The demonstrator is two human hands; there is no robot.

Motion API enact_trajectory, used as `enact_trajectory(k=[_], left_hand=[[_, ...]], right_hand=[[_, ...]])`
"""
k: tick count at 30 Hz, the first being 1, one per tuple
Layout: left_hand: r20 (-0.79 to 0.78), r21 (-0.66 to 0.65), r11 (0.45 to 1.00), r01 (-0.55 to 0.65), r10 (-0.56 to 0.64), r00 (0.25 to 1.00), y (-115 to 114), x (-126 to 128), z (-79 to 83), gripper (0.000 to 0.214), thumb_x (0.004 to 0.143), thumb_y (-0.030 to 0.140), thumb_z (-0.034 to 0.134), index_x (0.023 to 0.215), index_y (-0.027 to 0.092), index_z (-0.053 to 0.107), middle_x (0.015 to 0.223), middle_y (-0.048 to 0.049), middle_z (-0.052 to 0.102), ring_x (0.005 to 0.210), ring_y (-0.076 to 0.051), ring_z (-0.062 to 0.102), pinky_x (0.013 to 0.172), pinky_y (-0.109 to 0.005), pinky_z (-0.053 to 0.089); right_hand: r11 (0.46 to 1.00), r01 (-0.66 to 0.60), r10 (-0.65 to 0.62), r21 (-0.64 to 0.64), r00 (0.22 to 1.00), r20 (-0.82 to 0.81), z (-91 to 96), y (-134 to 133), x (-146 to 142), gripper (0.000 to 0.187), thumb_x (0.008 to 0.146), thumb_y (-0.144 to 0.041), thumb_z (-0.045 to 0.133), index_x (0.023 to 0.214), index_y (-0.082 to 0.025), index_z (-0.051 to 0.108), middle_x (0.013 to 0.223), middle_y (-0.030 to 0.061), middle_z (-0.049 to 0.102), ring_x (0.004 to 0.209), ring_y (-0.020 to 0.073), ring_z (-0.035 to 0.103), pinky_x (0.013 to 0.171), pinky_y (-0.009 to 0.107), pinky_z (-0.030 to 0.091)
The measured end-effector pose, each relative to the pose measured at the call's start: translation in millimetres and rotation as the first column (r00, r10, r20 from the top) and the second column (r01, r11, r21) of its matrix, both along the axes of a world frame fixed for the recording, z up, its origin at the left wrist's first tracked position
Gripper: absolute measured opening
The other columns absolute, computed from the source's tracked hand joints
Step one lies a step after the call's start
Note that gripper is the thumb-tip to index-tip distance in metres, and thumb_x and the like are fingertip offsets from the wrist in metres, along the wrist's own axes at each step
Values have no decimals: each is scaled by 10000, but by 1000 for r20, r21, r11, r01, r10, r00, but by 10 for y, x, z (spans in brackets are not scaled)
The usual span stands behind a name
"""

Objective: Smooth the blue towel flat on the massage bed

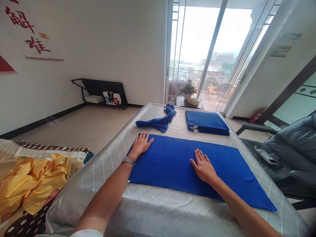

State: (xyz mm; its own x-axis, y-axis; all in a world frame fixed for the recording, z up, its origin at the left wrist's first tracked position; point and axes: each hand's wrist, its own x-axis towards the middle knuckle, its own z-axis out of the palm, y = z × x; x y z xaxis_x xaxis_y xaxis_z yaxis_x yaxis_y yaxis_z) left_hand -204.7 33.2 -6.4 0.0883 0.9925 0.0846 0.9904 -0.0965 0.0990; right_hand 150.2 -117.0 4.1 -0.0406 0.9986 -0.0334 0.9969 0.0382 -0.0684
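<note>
A blue towel (pixel 170 164) lies spread flat across the table in front of me, its long side running left to right. Flat on its far left corner rests my left hand (pixel 142 144), fingers stretched out, a watch band on the wrist. My right hand (pixel 203 166) presses palm down near the towel's middle, fingers extended. Beyond it, to the right, sits a neat stack of folded blue towels (pixel 207 120) with white tags at one corner. A crumpled blue towel (pixel 160 121) lies twisted past my left hand.
The table wears a silvery quilted cover (pixel 108 171). At left is bedding with yellow cloth (pixel 37 177). A grey armchair (pixel 291 148) holding a power strip (pixel 266 155) stands at right. Behind the table, a small stand (pixel 181 102) carries a potted plant (pixel 188 89) before glass doors.
</note>
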Motion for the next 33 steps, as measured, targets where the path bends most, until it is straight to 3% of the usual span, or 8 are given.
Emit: enact_trajectory(k=[5,11,15,19,23,28,30,33], left_hand=[[4,-3,1000,9,-9,1000,2,-6,-2,769,1000,639,196,1567,125,271,1624,-133,249,1506,-285,201,1222,-464,132],[23,16,1000,16,-17,1000,20,-21,-42,773,997,644,202,1560,122,290,1625,-139,245,1505,-287,202,1220,-472,132],[37,9,1000,14,-14,999,16,-12,-25,771,996,639,212,1561,119,286,1627,-141,240,1506,-287,198,1222,-471,124],[46,-13,1000,3,-2,999,12,-2,2,772,996,640,211,1566,123,271,1632,-136,224,1507,-286,193,1223,-468,123],[28,-14,1000,5,-4,1000,14,-1,6,766,998,640,207,1565,131,276,1628,-132,236,1509,-277,192,1222,-467,123],[4,-1,1000,7,-7,1000,9,-10,2,746,1006,619,205,1564,128,279,1621,-141,252,1504,-283,209,1218,-472,152],[-4,4,1000,13,-13,1000,5,-12,3,735,1010,607,213,1563,128,283,1617,-144,259,1501,-285,219,1214,-478,169],[-12,-3,1000,17,-17,1000,1,-10,7,733,1012,601,211,1565,124,274,1622,-144,246,1502,-284,214,1217,-475,158]], right_hand=[[983,179,-182,52,980,77,-103,-205,771,796,983,-574,124,1575,-47,193,1649,105,176,1524,217,112,1247,424,77],[920,388,-391,65,919,46,-199,-433,1813,827,957,-553,112,1562,3,203,1641,150,201,1517,259,157,1231,468,162],[887,455,-461,86,884,77,-149,-490,2103,806,955,-498,134,1527,52,276,1612,192,267,1499,308,215,1219,500,186],[914,334,-368,229,921,125,-51,-476,1740,741,978,-428,134,1493,57,352,1580,219,325,1486,324,249,1207,526,203],[971,99,-118,218,990,76,38,-444,796,735,1010,-469,82,1529,-7,321,1596,156,311,1501,249,217,1219,457,210],[989,-94,101,115,993,-61,81,-456,-224,776,997,-611,113,1576,-109,236,1633,82,201,1516,200,141,1243,422,158],[992,-109,115,64,990,-88,69,-479,-347,792,989,-631,121,1576,-110,230,1635,80,180,1518,204,125,1246,431,141],[998,-69,69,9,994,-79,30,-546,-228,798,986,-638,131,1576,-109,219,1637,81,174,1517,205,126,1247,431,133]])
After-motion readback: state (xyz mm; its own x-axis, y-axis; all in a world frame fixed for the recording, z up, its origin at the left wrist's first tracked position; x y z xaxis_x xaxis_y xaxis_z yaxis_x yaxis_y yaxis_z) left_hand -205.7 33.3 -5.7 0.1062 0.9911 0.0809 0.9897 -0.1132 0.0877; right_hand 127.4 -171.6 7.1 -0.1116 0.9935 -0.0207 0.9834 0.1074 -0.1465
